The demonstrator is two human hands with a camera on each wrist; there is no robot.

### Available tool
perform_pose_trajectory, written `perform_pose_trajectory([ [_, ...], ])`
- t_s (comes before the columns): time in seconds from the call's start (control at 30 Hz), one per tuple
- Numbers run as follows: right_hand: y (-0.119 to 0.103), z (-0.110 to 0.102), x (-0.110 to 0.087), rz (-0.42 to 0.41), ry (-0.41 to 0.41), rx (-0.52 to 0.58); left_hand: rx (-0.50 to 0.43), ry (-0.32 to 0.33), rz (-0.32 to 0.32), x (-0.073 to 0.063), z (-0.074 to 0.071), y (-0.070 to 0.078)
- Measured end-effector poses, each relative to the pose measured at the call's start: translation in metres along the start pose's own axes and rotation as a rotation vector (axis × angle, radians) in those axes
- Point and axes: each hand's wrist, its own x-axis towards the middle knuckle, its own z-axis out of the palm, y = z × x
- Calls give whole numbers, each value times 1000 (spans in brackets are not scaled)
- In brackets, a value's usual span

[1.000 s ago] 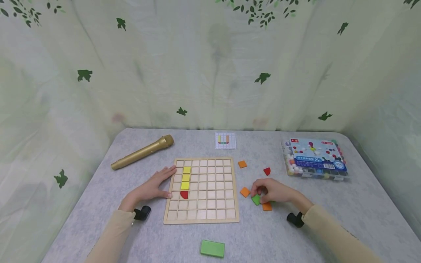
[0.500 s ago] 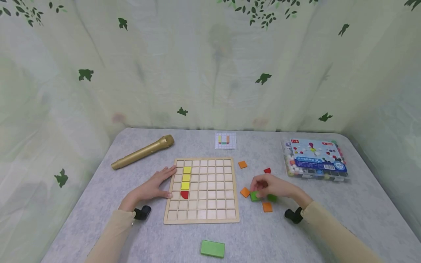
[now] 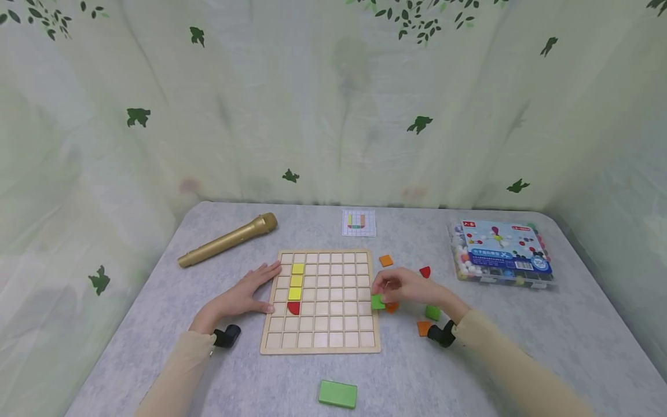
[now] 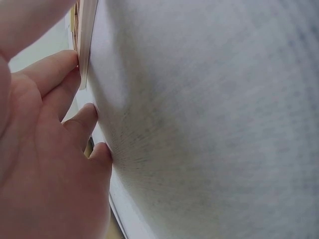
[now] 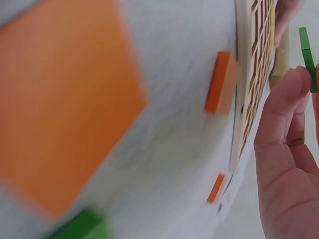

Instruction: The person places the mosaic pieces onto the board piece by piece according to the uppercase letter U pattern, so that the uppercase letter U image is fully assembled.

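My right hand (image 3: 403,285) pinches a green square tile (image 3: 377,302) at the right edge of the wooden grid board (image 3: 323,350). In the right wrist view the green tile (image 5: 307,59) stands edge-on between thumb and fingers, lifted off the table. My left hand (image 3: 247,295) lies with spread, straight fingers against the board's left edge; in the left wrist view its fingertips (image 4: 72,59) touch the board's rim (image 4: 84,45). Three yellow squares (image 3: 296,281) sit in one column of the board, with a red quarter-round tile (image 3: 294,308) directly below them.
Right of the board lie orange squares (image 3: 385,260), another green square (image 3: 432,313) and a red piece (image 3: 425,271). A pattern card (image 3: 359,223), a gold microphone (image 3: 229,239) and a boxed bead set (image 3: 504,253) stand farther back. A green block (image 3: 337,394) lies in front.
My right hand has picked up the green tile from among the loose pieces and carried it left to the board's edge. The left hand has stayed in place.
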Motion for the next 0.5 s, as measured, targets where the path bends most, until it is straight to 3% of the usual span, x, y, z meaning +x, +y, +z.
perform_pose_trajectory([
  [0.23, -10, 13, 21, 26, -28, 62, -3, -3, 5, -1, -1, 2],
  [0.5, -17, 28, 48, -45, -62, 61, -7, -3, 13, 0, -1, 2],
])
